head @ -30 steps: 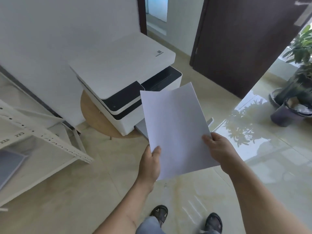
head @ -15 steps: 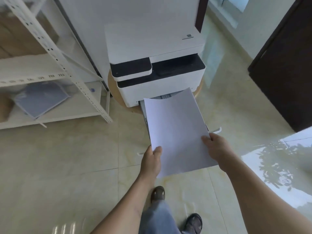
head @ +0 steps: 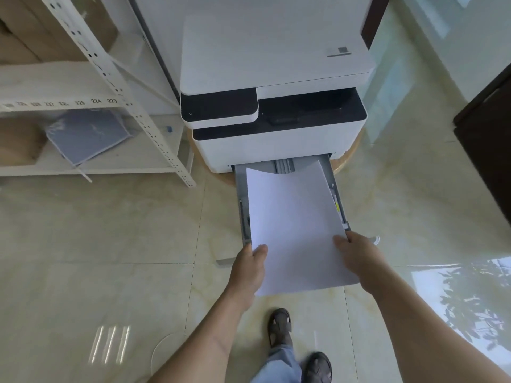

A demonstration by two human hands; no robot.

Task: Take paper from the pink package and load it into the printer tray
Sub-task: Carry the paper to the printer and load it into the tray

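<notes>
1. Head view, far left: a white metal shelf rack (head: 143,117) with punched uprights and number labels along one rail. Cardboard boxes (head: 36,29) sit up top, and a bluish plastic-wrapped pack (head: 85,134) lies on the lower shelf.
2. Moving right, the left hand (head: 247,268) pinches the left edge of the paper (head: 296,225), thumb on top and fingers tucked under, so it's closed on the sheets.
3. The paper is a white stack, held low over the open printer tray (head: 240,194). Its far edge sags in a curve near the printer's mouth, and the near edge hangs out past the tray front towards the person. Can't tell if it's touching the tray floor or not.
4. The tray is grey, pulled out of the bottom of the printer (head: 271,64), a white box with a black band and a flat lid. It sits on a round wooden stool or small worktop (head: 345,158) that's only peeking out at the edges.
5. The right hand (head: 359,258) grips the right edge of the paper the same way, thumb on top, just by the tray's right front corner.
6. Down below, two dark sandals (head: 280,327) stand on the glossy tiled floor (head: 96,230).
7. Far right there's a dark door (head: 486,150).
</notes>
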